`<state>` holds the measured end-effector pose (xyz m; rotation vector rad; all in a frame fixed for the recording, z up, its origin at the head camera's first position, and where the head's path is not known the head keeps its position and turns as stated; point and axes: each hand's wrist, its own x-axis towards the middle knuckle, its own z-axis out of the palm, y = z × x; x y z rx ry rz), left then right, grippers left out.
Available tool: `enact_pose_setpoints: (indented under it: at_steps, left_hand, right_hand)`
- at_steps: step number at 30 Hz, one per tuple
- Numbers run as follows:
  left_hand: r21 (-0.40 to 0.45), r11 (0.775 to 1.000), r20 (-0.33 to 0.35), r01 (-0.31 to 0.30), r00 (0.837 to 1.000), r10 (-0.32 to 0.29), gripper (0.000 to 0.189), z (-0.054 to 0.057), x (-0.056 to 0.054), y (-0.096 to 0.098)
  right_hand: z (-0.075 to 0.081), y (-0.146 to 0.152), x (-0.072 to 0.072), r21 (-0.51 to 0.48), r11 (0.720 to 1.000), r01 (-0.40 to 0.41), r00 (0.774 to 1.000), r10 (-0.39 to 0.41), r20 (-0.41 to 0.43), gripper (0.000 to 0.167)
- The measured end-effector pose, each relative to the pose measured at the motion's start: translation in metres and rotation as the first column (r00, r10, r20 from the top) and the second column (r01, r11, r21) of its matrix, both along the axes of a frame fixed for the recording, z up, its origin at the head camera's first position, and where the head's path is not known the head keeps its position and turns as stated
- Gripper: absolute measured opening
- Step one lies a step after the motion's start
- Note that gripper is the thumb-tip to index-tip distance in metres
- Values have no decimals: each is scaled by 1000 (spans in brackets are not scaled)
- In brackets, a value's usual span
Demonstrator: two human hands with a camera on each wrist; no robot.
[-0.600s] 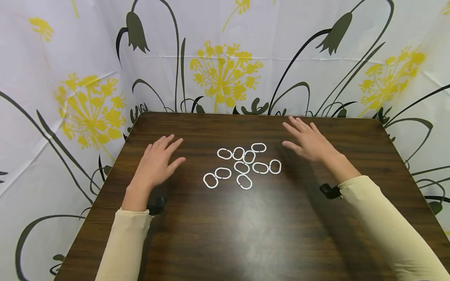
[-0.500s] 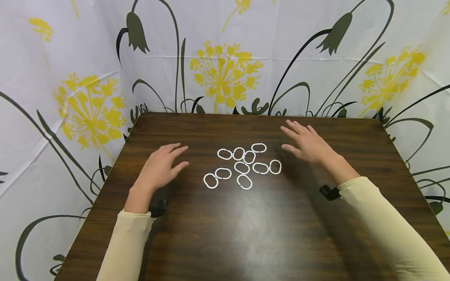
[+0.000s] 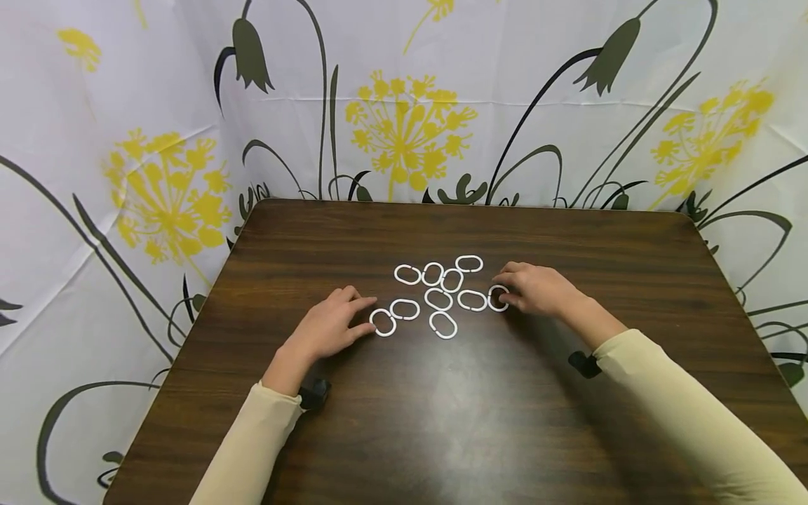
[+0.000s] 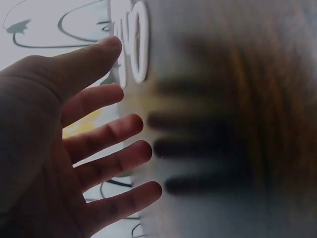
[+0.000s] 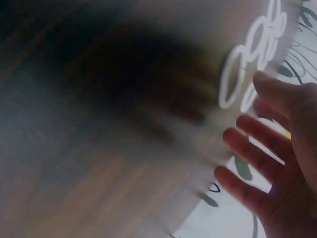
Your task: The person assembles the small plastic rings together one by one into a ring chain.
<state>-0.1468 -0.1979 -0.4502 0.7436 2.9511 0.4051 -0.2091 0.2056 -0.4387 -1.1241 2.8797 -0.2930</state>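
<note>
Cream sleeves, 2 (image 3: 249, 445), near left and right, plus 2 black wrist devices (image 3: 583, 365). Left hand (image 3: 328, 326): digits apart, just beside leftmost ring (image 3: 384, 335). Right hand (image 3: 536, 289): digits apart, at rightmost ring (image 3: 489, 300); can't tell contact on either. 10 white oval split rings (image 3: 426, 297) total, mid-table, on 1 wood-grain tabletop (image 3: 391, 421). Far: floral-print curtain (image 3: 492, 56).
</note>
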Motion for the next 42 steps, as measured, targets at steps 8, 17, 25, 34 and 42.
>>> enact_pose_setpoints:
  at_steps: [8, 17, 25, 34, 42]
  left_hand:
    - [-54, 998, -31, 23, 999, -24, 53, -8, 2, 13]
    - [-58, 998, -57, 5, 998, -8, 44, -7, 3, 17]
    - [93, 987, 25, -129, 992, 127, 36, -6, 0, 16]
    - [432, 865, 333, -255, 937, 110, 18, -1, 3, 13]
    - [532, 799, 362, -281, 928, 85, 15, 8, 4, 10]
  right_hand:
    - [-15, -1, 2, 30, 997, 77, 997, -76, -14, 36]
    - [-22, -5, -1, -41, 993, 114, 991, -116, -73, 17]
    - [-23, -5, -1, -63, 992, 109, 986, -116, -121, 3]
    - [-13, -5, -3, -135, 971, 196, 980, -189, 63, 8]
    - [-4, -1, -9, -411, 858, 309, 933, -190, 304, 5]
